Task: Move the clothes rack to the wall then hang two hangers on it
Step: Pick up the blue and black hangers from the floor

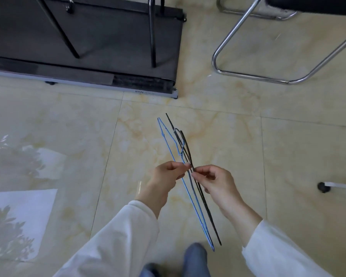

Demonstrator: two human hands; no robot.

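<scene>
Hangers, blue (188, 188) and black (200, 194), pinched in left (168, 176) and right (216, 182) grips; separating next, rack legs (152, 33) beyond.

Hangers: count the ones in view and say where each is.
2. The blue hanger is pinched by the left hand; the black hanger lies right beside it, pinched by the right hand. Both are seen edge-on, above the floor; none visible elsewhere.

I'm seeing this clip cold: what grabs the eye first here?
Two thin hangers at centre, seen edge-on: a blue hanger pinched by the left hand and a black hanger pinched by the right hand, held together above the tiled floor. A dark treadmill lies top left, a chrome chair frame top right.
</scene>
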